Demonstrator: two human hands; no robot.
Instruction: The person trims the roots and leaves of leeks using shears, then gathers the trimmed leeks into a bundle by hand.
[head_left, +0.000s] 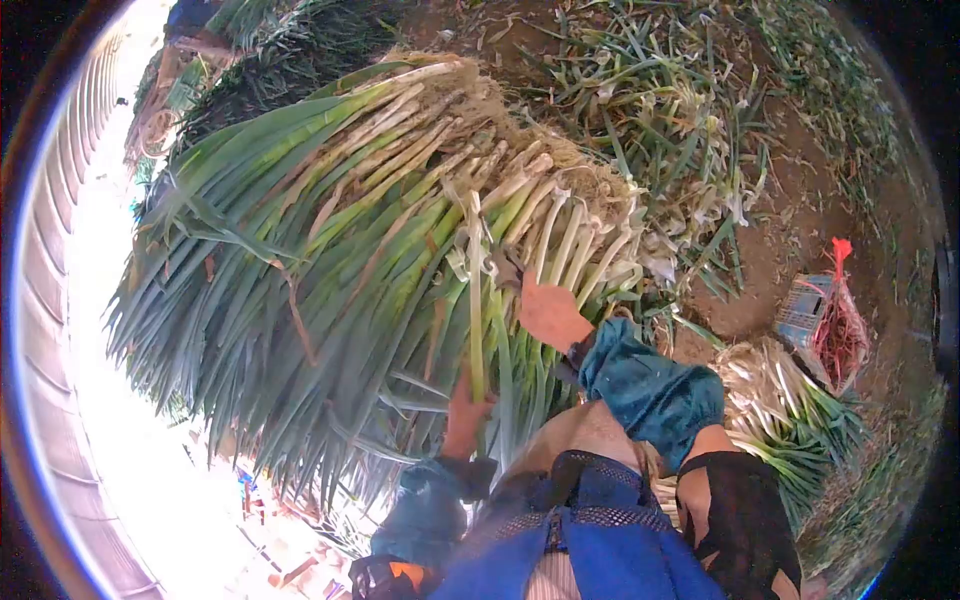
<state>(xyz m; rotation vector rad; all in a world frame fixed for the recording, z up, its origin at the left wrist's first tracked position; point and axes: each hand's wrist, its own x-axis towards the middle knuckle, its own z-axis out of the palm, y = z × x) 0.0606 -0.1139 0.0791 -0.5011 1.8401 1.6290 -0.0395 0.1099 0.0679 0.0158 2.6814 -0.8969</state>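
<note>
My left hand (465,415) is wrapped round the green part of one leek (476,300), which points away from me with its pale end at the top. Just right of that stalk is my right hand (550,312), its fingers curled and partly hidden by a dark shape; what they grip, I cannot make out. Beneath both hands spreads a large pile of leeks (330,210), with roots to the upper right and broad green leaves fanning to the lower left.
Cut leaves and peelings (680,110) litter the brown soil beyond the pile. At my right lies a bundle of leeks (770,390) with white ends. Near it sits a grey plastic crate (802,312) with red strings (840,330). A pale ribbed sheet (50,300) curves along the left.
</note>
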